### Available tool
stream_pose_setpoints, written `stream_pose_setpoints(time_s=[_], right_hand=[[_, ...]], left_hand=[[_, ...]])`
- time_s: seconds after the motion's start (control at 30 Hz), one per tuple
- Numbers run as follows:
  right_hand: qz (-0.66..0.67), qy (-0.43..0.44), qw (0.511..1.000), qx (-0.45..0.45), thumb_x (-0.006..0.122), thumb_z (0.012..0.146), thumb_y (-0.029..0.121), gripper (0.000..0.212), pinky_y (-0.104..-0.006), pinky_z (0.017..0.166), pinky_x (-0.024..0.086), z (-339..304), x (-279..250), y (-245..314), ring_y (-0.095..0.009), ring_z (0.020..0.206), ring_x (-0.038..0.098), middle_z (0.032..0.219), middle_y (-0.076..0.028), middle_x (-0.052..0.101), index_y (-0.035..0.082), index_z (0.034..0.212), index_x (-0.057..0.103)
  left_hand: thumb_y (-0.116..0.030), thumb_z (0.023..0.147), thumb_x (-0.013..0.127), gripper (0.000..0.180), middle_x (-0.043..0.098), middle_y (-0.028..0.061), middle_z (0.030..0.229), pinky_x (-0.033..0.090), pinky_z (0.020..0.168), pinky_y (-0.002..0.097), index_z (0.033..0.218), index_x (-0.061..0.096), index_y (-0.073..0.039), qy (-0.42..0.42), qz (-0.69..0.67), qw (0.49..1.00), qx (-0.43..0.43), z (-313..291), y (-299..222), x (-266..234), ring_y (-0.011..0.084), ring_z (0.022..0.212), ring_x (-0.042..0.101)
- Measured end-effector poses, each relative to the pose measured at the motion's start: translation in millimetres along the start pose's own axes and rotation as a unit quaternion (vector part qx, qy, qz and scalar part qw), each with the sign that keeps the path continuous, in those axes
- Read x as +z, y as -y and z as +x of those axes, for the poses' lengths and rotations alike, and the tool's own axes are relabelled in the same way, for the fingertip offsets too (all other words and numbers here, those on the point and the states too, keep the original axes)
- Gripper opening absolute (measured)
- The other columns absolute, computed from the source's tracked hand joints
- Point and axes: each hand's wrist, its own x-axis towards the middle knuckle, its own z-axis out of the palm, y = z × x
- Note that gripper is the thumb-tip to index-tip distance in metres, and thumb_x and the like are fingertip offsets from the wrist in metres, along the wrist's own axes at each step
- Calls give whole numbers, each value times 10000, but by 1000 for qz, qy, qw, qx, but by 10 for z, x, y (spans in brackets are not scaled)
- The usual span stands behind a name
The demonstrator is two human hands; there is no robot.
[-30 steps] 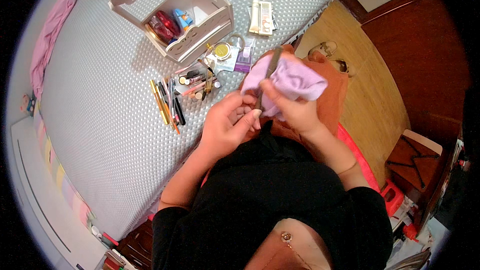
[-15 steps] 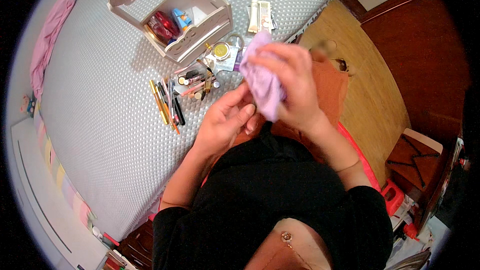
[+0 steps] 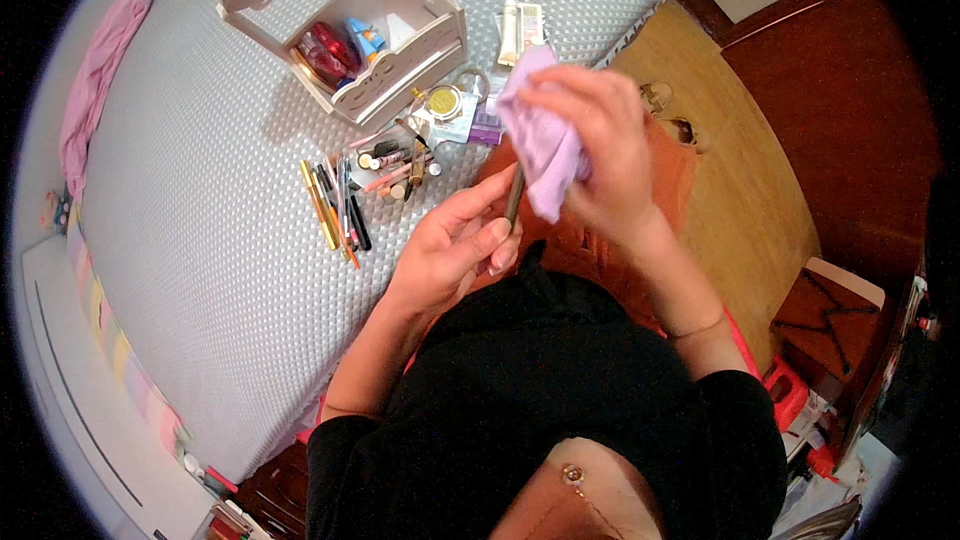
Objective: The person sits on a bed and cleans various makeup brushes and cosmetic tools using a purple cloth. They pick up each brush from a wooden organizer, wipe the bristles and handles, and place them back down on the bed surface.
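Note:
Between the thumb and fingers of my left hand point(image 3: 450, 248) is a slim, dark brown-olive stick point(image 3: 515, 198), pencil-like in shape; its exact kind I cannot make out. My right hand point(image 3: 612, 155) is closed on a crumpled lilac cloth point(image 3: 543, 145), which hangs right beside the stick's upper end. Whether cloth and stick touch is unclear. On the bed to the left lie several cosmetic pencils and pens point(image 3: 335, 208) in a row. Small tubes and sticks point(image 3: 397, 168) form a loose pile nearer my hands.
A whitish open box point(image 3: 400, 75) holding a red item and a blue tube stands on the quilted grey bed cover point(image 3: 200, 270). Beside it lie a round yellow-green container point(image 3: 444, 101), purple packets point(image 3: 486, 128) and pale tubes point(image 3: 520, 30). Wooden floor point(image 3: 760, 170) lies to the right.
My right hand and the cloth have shifted a little up and to the right, uncovering the dark stick. My left hand has barely moved.

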Motion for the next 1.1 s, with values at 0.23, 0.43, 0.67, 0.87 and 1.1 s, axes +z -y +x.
stream_pose_setpoints(time_s=[0.23, 0.43, 0.67, 0.87, 1.1], right_hand=[[113, 134, 985, 6, 722, 697, 145, 419, -394, 871, 407, -321, 112, 298, -290, 994, 544, 1133, -81, 608, 100, 1104, 634], [27, -1, 999, 22, 643, 709, 68, 412, -399, 905, 411, -97, 45, -140, -329, 1042, 541, 1152, -103, 594, 86, 1119, 602], [467, -27, 766, 442, 589, 929, 293, 456, -297, 864, 474, -313, -1, -63, -141, 999, 576, 1142, -69, 602, 5, 1276, 527], [485, 47, 795, 360, 642, 906, 237, 521, -275, 789, 489, -375, 195, 251, -118, 905, 578, 1028, -26, 607, 8, 1321, 425], [499, 8, 753, 429, 720, 831, 82, 329, -240, 631, 497, -401, 269, 354, -87, 769, 605, 895, -12, 632, 16, 1105, 549]], left_hand=[[-119, 910, 611, 270, 594, 20, 906, 415, 641, 199, 1155, 564, -16, -107, 16, 994, 28, -23, 54, -106, 80, 726, 520], [-167, 933, 571, 475, 484, 3, 784, 342, 587, 203, 1358, 443, 1, -9, -31, 999, -25, -31, -94, 31, 89, 673, 430], [-145, 938, 564, 403, 503, 14, 771, 347, 559, 216, 1289, 486, 40, -27, -65, 997, -38, -4, -65, -32, 87, 630, 439], [-120, 938, 577, 200, 569, 39, 779, 415, 540, 224, 1069, 575, 31, -95, 66, 993, 6, 63, -29, -71, 109, 589, 525], [-71, 868, 639, 137, 597, 99, 802, 464, 568, 269, 945, 608, 38, -137, 401, 904, 57, 16, -29, 46, 161, 592, 571]])
